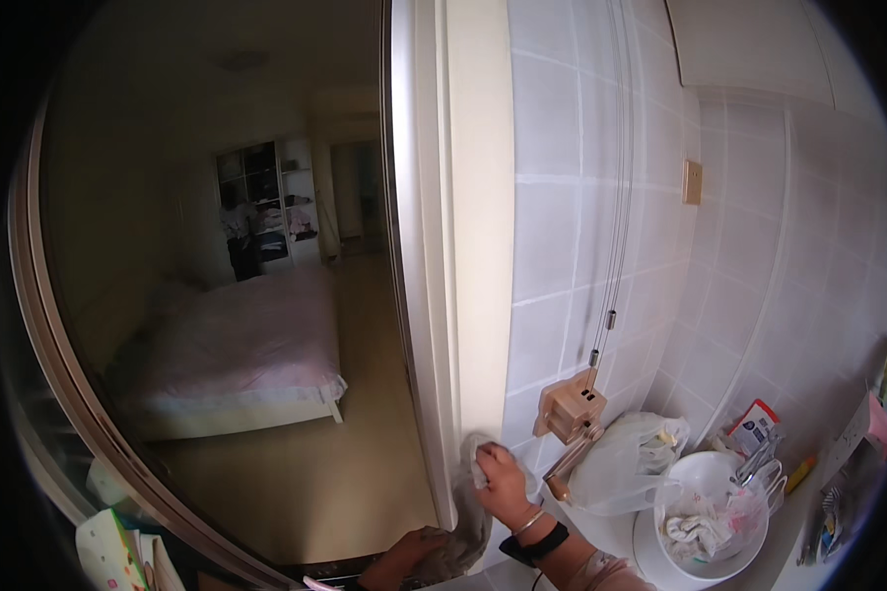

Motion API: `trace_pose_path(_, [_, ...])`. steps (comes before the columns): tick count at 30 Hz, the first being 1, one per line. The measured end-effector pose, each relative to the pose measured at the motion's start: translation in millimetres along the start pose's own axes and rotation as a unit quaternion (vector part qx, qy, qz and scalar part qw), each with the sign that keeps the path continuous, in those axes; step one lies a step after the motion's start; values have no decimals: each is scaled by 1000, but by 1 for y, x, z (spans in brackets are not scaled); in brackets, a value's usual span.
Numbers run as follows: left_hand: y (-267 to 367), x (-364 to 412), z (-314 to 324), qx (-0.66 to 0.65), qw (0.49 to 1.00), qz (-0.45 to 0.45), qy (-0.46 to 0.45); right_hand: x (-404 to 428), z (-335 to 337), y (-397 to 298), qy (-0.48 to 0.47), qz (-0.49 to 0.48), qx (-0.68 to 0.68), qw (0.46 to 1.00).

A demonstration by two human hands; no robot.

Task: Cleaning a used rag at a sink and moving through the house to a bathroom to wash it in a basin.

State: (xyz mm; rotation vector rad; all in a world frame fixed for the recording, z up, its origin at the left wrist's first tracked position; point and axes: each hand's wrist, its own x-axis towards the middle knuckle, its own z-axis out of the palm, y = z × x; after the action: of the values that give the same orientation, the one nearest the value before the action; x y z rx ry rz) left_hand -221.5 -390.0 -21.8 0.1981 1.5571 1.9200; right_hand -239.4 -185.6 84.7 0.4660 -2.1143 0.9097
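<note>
My right hand (501,479) grips a damp-looking grey cloth (473,535) and presses its upper end against the cream door frame (480,332), low down. A bangle and a black band circle that wrist. Lower and to the left, my left hand (414,550) holds the hanging end of the same cloth; its fingers are partly hidden. Just right of my right hand, a clothes-rack hand-crank box (573,406) with a folding handle is fixed to the tiled wall (543,236).
A white plastic bag (628,465) and a white basin (758,543) with crumpled cloths stand at the lower right. Boxes (103,550) sit at the lower left. Beyond the sliding-door opening are a bed (244,347) and a person (238,229) by an open wardrobe.
</note>
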Motion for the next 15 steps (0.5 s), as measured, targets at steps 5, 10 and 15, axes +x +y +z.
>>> trace_pose_path(5, [-43, -27, -21, 90, 991, -31, 90, -87, 10, 20, -168, 98, 58, 979])
trace_pose_path(10, [-71, -51, -37, 331, 917, -146, 170, -143, -2, 53, -190, 243, 128, 943])
trace_pose_path(15, [-53, -101, -13, 358, 904, -140, 190, -163, -15, 66, -199, 300, 232, 904])
